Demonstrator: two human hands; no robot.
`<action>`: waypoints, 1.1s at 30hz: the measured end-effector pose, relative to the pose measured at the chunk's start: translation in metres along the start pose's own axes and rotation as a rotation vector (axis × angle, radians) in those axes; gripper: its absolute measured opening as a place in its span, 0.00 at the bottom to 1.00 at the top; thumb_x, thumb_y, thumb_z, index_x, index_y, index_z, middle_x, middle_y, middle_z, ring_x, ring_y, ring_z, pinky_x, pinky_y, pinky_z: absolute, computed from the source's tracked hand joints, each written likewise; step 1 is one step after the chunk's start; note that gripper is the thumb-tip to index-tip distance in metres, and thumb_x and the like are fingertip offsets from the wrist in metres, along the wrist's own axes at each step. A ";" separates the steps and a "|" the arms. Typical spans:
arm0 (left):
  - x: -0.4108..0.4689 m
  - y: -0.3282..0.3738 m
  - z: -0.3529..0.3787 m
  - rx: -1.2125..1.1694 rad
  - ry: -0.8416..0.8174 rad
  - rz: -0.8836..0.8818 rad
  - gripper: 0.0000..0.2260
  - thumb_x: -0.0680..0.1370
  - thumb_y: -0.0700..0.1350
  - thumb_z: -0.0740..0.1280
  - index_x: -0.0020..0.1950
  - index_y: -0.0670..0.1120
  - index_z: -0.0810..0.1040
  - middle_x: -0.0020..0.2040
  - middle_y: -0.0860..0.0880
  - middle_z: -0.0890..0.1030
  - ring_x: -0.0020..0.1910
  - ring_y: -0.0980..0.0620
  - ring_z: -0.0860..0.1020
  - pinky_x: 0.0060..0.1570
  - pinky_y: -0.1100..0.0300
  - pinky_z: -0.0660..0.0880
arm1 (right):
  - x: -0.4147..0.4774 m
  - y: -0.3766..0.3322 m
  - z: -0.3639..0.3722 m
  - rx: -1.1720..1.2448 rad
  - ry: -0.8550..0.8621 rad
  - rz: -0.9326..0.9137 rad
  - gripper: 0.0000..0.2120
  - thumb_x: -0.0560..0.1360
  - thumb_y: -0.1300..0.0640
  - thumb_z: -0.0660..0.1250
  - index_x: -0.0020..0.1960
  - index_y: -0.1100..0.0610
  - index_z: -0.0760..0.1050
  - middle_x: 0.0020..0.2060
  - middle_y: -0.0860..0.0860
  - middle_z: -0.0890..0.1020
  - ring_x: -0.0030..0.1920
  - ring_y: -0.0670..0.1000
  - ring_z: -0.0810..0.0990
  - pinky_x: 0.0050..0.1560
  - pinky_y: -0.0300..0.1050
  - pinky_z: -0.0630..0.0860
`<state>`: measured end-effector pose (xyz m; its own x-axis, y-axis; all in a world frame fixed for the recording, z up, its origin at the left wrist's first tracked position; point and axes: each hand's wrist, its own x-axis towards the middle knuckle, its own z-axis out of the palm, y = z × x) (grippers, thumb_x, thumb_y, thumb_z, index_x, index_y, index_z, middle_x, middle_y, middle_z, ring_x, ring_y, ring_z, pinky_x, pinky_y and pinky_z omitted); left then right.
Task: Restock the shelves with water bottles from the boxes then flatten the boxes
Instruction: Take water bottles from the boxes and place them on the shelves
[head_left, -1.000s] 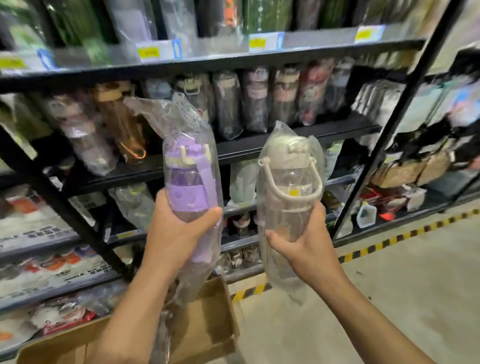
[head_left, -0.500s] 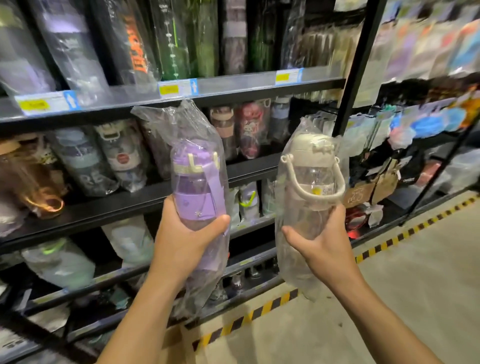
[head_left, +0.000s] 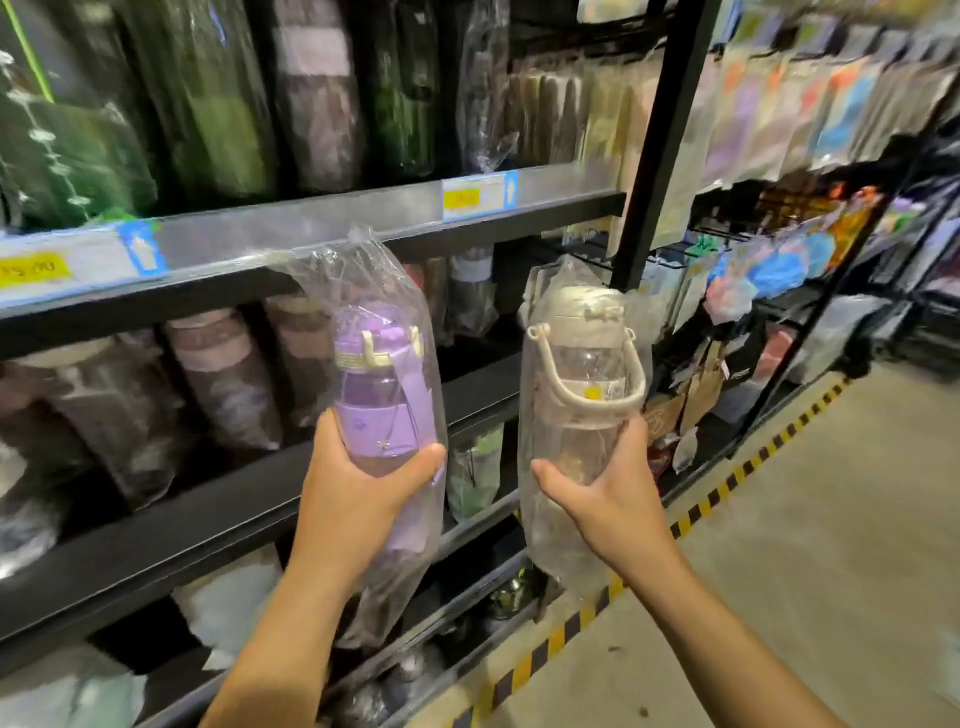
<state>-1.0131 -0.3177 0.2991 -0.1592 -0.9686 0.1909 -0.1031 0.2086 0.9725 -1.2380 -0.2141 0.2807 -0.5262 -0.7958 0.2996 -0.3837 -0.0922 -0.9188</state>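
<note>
Raised higher before the shelf (head_left: 208, 512) than a second ago, the purple bottle (head_left: 382, 395) stands upright in the left hand's (head_left: 358, 499) grip, nearer the shelf opening, while the right hand (head_left: 608, 488) clasps the upright cream bottle (head_left: 582, 384) just beside it.

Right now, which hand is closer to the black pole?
Right. The right hand, holding the white bottle, is just below and left of the pole. The left hand, holding the purple bottle, is farther left.
</note>
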 end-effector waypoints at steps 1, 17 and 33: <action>0.013 -0.003 0.009 0.005 -0.009 0.000 0.31 0.58 0.61 0.81 0.58 0.66 0.73 0.54 0.63 0.82 0.50 0.63 0.82 0.48 0.59 0.78 | 0.012 0.006 0.001 0.008 0.006 0.020 0.37 0.70 0.52 0.82 0.65 0.36 0.60 0.59 0.28 0.74 0.60 0.28 0.73 0.53 0.21 0.70; 0.134 -0.039 0.148 0.066 0.103 0.044 0.36 0.65 0.47 0.86 0.62 0.69 0.69 0.58 0.66 0.80 0.55 0.66 0.80 0.51 0.70 0.76 | 0.211 0.086 -0.011 0.134 -0.257 0.075 0.46 0.69 0.50 0.82 0.78 0.48 0.59 0.67 0.31 0.71 0.65 0.25 0.70 0.64 0.23 0.67; 0.229 -0.080 0.200 0.126 0.358 -0.400 0.23 0.66 0.57 0.82 0.31 0.42 0.75 0.23 0.56 0.71 0.29 0.51 0.72 0.27 0.65 0.66 | 0.325 0.122 0.055 0.014 -0.339 0.111 0.26 0.71 0.59 0.79 0.62 0.63 0.70 0.58 0.52 0.76 0.48 0.44 0.78 0.42 0.27 0.71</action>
<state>-1.2376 -0.5293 0.2383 0.2580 -0.9566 -0.1355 -0.2070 -0.1917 0.9594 -1.4136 -0.5169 0.2516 -0.2816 -0.9545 0.0978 -0.3264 -0.0006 -0.9452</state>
